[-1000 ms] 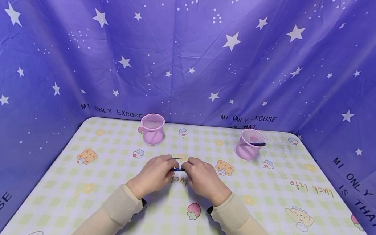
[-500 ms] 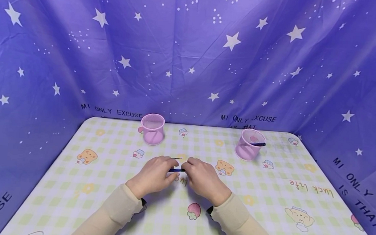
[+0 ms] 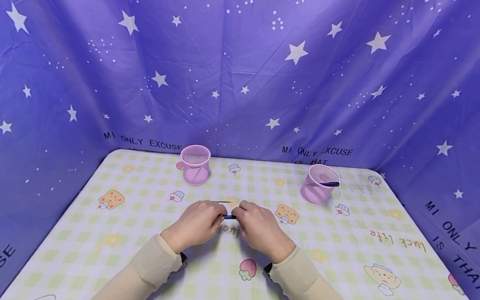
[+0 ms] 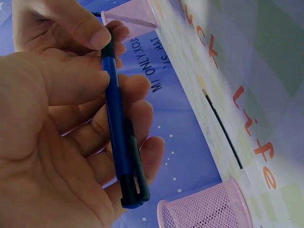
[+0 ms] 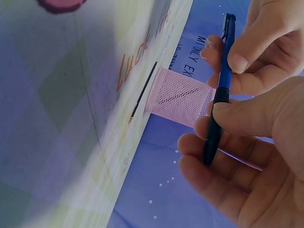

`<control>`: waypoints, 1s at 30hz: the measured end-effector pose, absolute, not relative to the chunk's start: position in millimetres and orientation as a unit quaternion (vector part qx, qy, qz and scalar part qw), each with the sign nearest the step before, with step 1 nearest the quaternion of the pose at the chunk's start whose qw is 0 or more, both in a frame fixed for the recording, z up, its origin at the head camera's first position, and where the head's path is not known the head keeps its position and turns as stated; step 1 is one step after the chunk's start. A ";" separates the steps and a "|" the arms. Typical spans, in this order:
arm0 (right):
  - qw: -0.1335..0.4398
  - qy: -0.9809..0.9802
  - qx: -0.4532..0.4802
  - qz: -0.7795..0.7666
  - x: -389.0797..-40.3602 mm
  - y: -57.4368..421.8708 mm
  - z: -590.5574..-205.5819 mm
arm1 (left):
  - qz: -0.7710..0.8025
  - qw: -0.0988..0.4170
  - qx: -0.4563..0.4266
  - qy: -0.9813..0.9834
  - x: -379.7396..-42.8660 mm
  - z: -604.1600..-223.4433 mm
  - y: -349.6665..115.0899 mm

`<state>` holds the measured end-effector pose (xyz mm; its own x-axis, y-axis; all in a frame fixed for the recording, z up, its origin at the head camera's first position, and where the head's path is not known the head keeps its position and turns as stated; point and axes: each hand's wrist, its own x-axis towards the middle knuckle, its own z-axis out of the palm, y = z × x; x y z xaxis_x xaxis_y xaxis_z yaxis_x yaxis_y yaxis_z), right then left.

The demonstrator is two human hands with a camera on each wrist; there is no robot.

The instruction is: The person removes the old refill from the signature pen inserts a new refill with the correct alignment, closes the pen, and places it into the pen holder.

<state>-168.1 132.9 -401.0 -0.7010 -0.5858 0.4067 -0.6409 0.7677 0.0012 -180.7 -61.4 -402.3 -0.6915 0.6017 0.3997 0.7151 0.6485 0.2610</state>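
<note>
Both hands meet over the middle of the table around one ballpoint pen (image 4: 113,118), blue-barrelled with black ends and a clip. My left hand (image 3: 197,221) grips the blue barrel, thumb on one side and fingers behind, as the left wrist view shows. In the right wrist view my right hand (image 5: 259,123) pinches the pen's dark ribbed front section between thumb and fingers. The pen appears whole, with no gap between its sections. On the cloth just beyond the hands lies a thin black pen refill (image 5: 143,92) with a brassy tip, touched by neither hand.
A pink mesh pen holder (image 3: 195,175) stands at the back left. Another pink mesh holder (image 3: 313,194) stands at the back right, with a dark pen (image 3: 330,184) leaning over its rim. A checked cloth (image 3: 131,263) covers the table, and a starry purple curtain (image 3: 247,53) hangs around it.
My left fingers and thumb loosened and stretched along the barrel half a second ago; now they are curled round it again. The right hand, refill and holders stay in place.
</note>
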 end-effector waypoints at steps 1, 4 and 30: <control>0.195 -0.920 0.333 0.070 -168.1 132.8 -401.0 | -0.203 0.141 -0.368 -0.897 -180.7 -402.0 -61.5; 0.195 -0.919 0.334 0.072 -168.1 132.7 -400.8 | -0.204 0.142 -0.368 -0.896 -180.3 -401.2 -61.9; 0.203 -0.912 0.348 0.077 -166.9 132.0 -400.4 | -0.229 0.129 -0.348 -0.900 -179.7 -401.3 -62.3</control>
<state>-166.9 132.0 -400.4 -0.6759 -0.6028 0.4241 -0.6656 0.7463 0.0001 -179.7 -62.3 -401.3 -0.7245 0.5672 0.3917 0.6855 0.6525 0.3229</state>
